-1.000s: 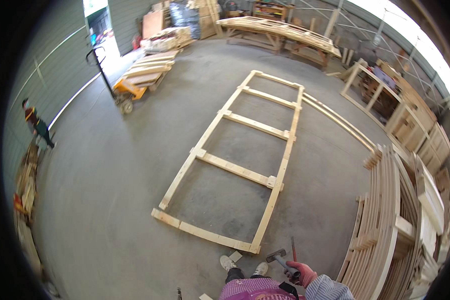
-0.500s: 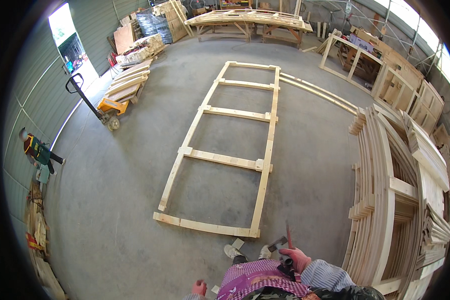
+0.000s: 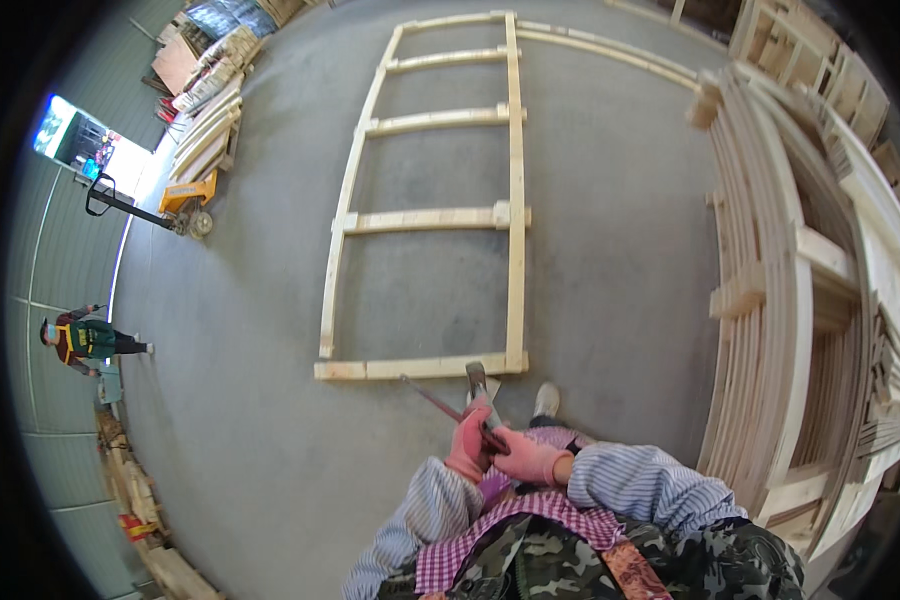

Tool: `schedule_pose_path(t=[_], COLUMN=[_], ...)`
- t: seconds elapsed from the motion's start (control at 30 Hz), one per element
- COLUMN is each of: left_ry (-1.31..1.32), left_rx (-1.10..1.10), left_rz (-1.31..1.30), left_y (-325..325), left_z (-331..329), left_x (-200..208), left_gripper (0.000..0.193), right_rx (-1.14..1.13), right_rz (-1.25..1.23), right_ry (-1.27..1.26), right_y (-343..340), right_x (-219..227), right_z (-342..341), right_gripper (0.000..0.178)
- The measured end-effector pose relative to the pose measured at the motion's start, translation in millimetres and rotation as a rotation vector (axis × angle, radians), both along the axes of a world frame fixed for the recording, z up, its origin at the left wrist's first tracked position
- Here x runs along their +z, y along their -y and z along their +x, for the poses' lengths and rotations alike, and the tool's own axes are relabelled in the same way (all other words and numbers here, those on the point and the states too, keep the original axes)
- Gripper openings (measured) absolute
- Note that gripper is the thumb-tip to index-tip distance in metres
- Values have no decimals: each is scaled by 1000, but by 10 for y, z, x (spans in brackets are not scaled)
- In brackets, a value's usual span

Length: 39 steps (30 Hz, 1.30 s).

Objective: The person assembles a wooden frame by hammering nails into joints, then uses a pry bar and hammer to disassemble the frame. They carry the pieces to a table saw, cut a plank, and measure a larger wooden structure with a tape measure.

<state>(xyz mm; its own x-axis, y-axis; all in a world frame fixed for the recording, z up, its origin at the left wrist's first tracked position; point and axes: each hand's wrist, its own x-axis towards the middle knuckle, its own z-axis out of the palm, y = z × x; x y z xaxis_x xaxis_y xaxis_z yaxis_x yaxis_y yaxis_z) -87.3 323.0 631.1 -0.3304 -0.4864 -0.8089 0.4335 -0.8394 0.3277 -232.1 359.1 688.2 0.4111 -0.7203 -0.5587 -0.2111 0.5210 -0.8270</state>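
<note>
My two hands meet low in the middle of the view, both in pink gloves. My left hand [image 3: 468,442] is closed around a hammer [image 3: 476,379], its metal head standing out above the fingers. A thin reddish-brown metal rod [image 3: 430,399] runs slantwise past that hand, its tip up and left. Fingers of my right hand [image 3: 530,456] close on the rod's lower end, touching the left hand; the overlap partly hides both grips. Just beyond lies a ladder-like wooden frame [image 3: 516,250] flat on the floor, its nearest crosspiece [image 3: 410,369] close to the hammer.
Tall stacks of wooden frames [image 3: 760,330] stand at the right. Two long battens [image 3: 610,48] lie beyond the frame. At the left are a yellow pallet jack [image 3: 188,195], stacked boards [image 3: 208,130], a person [image 3: 88,337] by the wall and scrap timber [image 3: 135,490].
My left hand has risen from the lower edge to meet the right, which moved left with the tools. The view tilts down and the frame appears nearer.
</note>
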Motion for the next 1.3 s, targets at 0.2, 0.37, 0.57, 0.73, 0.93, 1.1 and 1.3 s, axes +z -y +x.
schedule_pose_path(t=[0.2,0.37,0.57,0.73,0.93,1.1,1.3], left_ry=[19,111,59,24,-56,57,297], left_rx=[73,-279,-644,-803,-1047,-1141,-1462], left_rz=[-16,-180,-149,-41,216,228,-108], left_y=[-76,394,826,699,481,88,-466], left_z=[337,632,941,937,925,804,772], left_x=[11,101,23,-46,-161,-259,-518], left_gripper=[55,67,55,51,54,42,48], right_rx=[-32,-444,-760,-890,-1294,-1476,-1572], right_rz=[326,639,790,785,885,799,684], right_ry=[311,625,666,684,954,833,638], right_y=[53,208,297,26,-370,-832,-1361], right_x=[-211,-181,-24,-40,-145,-228,-526], right_z=[254,708,1094,1282,1520,1634,1752], right_gripper=[42,36,26,24,26,32,36])
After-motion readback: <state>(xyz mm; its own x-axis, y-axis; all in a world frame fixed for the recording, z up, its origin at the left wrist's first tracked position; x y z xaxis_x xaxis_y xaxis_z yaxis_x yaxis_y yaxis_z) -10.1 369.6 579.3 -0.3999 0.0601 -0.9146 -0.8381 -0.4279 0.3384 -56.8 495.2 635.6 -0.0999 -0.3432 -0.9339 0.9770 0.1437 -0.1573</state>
